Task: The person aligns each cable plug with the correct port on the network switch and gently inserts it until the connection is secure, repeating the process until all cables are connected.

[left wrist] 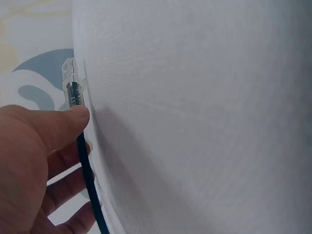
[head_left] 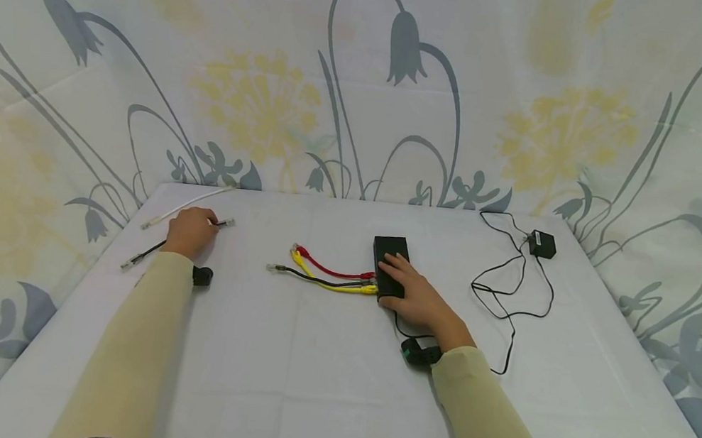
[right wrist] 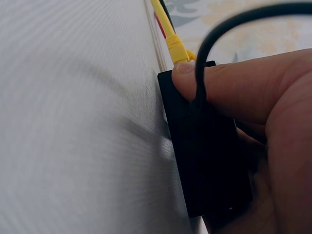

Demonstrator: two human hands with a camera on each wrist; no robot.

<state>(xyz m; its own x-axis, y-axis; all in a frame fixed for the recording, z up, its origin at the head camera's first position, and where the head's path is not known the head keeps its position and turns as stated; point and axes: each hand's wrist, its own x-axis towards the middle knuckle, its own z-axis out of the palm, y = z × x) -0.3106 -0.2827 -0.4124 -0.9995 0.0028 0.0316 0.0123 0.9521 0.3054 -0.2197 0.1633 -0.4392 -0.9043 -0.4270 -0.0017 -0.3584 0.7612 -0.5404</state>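
Note:
At the left of the table, my left hand [head_left: 190, 232] pinches a black Ethernet cable [left wrist: 87, 165] just behind its clear plug [left wrist: 72, 80]. The cable's other plug [head_left: 128, 265] lies toward the table's left edge. My right hand [head_left: 416, 299] holds a flat black network switch [head_left: 391, 243], fingers across its top and thumb at the near side by the yellow plug [right wrist: 176, 48]. Red [head_left: 335, 274], yellow [head_left: 343, 289] and black [head_left: 306, 275] patch cables run left from the switch. In the right wrist view, a black cord [right wrist: 207, 39] crosses in front of the thumb.
A white Ethernet cable [head_left: 188, 203] lies behind my left hand, near the back left corner. On the right, a black power adapter [head_left: 542, 244] sits with its thin cord [head_left: 511, 314] looped loosely on the table. Patterned cloth [head_left: 363, 106] hangs behind the table's back edge.

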